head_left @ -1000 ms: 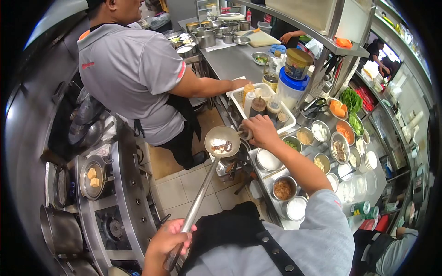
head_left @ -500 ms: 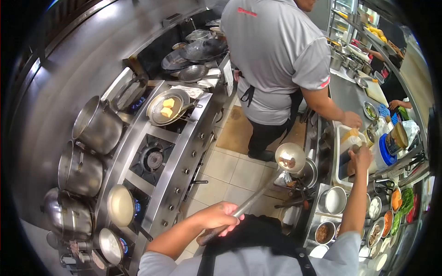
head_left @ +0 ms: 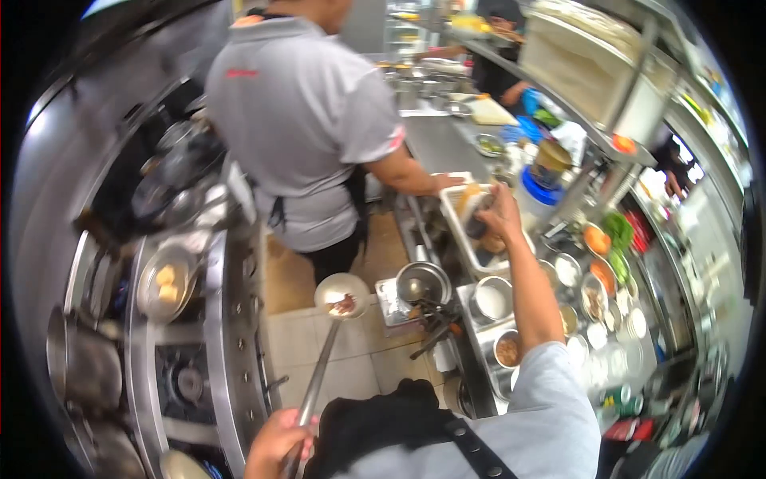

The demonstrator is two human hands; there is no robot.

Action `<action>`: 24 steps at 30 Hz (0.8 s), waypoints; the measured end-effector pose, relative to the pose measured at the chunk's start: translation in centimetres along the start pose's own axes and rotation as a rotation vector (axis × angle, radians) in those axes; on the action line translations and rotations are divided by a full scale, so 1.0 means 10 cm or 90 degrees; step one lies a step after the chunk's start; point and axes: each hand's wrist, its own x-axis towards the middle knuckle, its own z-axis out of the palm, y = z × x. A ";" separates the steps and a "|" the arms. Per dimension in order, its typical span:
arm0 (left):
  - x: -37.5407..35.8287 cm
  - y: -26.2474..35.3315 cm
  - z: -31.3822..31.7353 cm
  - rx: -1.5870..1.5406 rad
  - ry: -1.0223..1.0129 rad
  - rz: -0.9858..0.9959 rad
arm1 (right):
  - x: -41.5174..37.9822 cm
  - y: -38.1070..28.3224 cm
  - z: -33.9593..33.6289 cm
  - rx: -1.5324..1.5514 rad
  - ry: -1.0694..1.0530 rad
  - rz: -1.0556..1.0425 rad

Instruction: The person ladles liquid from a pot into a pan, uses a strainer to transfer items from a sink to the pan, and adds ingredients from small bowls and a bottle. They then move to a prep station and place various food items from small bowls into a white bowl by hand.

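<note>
My left hand (head_left: 281, 435) is closed round the long handle of a metal ladle (head_left: 321, 369). A small reddish-brown portion of food (head_left: 344, 304) lies in the ladle's round bowl, out over the floor. On the other side, my right hand (head_left: 501, 214) reaches over a white plastic bin (head_left: 452, 209) and grips a dark bottle (head_left: 476, 228); blur hides its details. Beside it in the bin stands a bottle with yellowish contents (head_left: 471, 195). A co-worker's hand (head_left: 447, 183) is at the bin's far edge.
The co-worker (head_left: 299, 120) stands just ahead. Left is a stove with a bare burner (head_left: 188, 385), a pan (head_left: 152, 291) holding yellow pieces, and large pots (head_left: 84, 363). At right are ingredient containers (head_left: 492, 298), a metal pot (head_left: 423, 285) and an overhead shelf (head_left: 558, 96).
My view has swung to the right. The bottle in my right hand now looks tilted in the bin. My left hand still holds the ladle, its handle now more upright in view.
</note>
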 end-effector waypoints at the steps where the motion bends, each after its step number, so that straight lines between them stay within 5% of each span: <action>1: 0.00 -0.02 -0.06 0.014 0.010 -0.007 | 0.00 -0.26 -0.25 0.019 0.060 -0.003; 3: 0.01 0.09 -0.12 0.032 0.018 -0.007 | 0.04 -0.51 -0.57 0.240 0.112 -0.046; 6: -0.04 0.20 -0.14 0.033 0.021 -0.019 | -0.18 -0.97 -0.75 0.306 0.216 -0.206; 8: -0.05 0.27 -0.13 0.032 0.002 -0.023 | -0.41 -0.98 -0.46 0.423 0.053 -0.134; 12: -0.12 0.30 -0.14 0.065 -0.044 -0.009 | -0.96 -1.00 0.23 0.237 -0.067 -0.166; 13: -0.15 0.32 -0.11 0.049 -0.029 -0.020 | -1.02 -0.99 0.34 0.224 -0.201 -0.176; 16: -0.17 0.37 0.00 0.032 -0.002 -0.034 | -1.26 -1.14 0.48 -0.101 -0.326 -0.234; 24: -0.10 0.27 0.19 0.025 0.025 -0.037 | -1.38 -1.04 0.90 -0.422 -0.283 -0.548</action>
